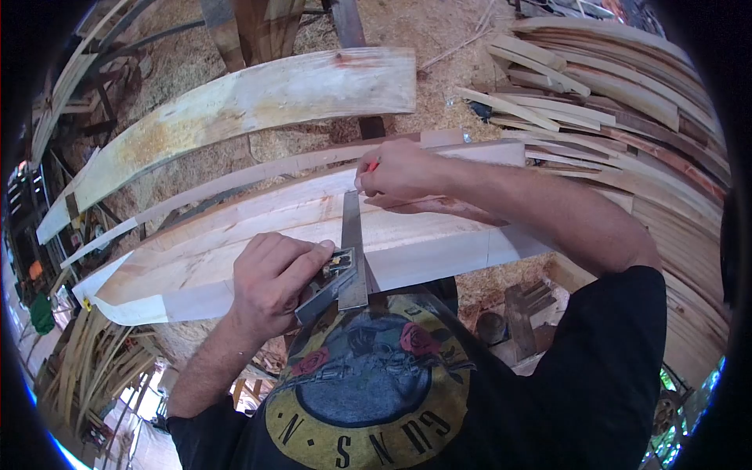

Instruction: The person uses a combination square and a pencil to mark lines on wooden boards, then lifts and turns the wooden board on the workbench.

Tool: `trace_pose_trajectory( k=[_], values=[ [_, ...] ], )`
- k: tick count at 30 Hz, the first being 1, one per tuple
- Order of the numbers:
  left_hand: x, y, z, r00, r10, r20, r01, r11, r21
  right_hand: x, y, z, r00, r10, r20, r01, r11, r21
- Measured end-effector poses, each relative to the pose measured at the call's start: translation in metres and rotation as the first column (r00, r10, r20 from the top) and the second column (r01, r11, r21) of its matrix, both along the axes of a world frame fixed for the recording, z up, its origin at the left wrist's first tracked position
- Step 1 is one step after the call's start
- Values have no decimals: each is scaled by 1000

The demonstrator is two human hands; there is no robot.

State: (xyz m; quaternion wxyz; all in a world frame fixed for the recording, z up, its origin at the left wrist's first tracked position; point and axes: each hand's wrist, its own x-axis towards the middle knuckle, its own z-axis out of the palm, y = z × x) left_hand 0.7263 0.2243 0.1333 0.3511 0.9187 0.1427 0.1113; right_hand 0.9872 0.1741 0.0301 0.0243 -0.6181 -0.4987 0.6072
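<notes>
My left hand [270, 286] is closed around the head of a combination square [354, 243]. The head presses against the near edge of a wide, pale wooden board [298, 215], and the steel blade lies across its face. At the blade's far end, my right hand [395, 172] pinches a red pencil [374, 166]; only a short red part shows between the fingers. Its tip is hidden by the hand. Light reddish streaks run along the board, which narrows and curves toward the left.
Beyond the board lie a thin curved strip [258, 168] and another broad curved plank [258, 94]. Stacked boards [627, 102] fill the right side. Thin offcuts [86, 352] are heaped at lower left. Wood shavings [454, 47] cover the ground.
</notes>
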Motion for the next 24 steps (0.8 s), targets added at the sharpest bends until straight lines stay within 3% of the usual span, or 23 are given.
trace_pose_trajectory(
  k=[6, 9, 15, 18, 21, 24],
  values=[
    [-1, 0, -1, 1000, -1, -9, 1, 1000, 14, -4, -2, -4, 997, -25, 74, 23, 999, 29],
    [-2, -1, -3, 1000, 2, 7, -2, 1000, 11, 1, 1, -3, 999, -37, -24, 36, 999, -38],
    [0, -1, 0, 1000, 1, -8, -1, 1000, 14, -5, -3, -17, 1000, 12, 20, -15, 991, 130],
    [-1, -1, -1, 1000, 2, -5, -2, 1000, 13, 0, 0, -17, 999, -41, -12, 41, 999, -3],
    [1, 0, 0, 1000, -3, -11, 3, 1000, 22, -2, 3, -17, 997, 72, 15, -73, 990, 122],
    [1, -1, 0, 1000, 4, 7, -4, 1000, 9, 17, 15, 1, 967, -245, -66, 234, 962, -142]
  ],
)
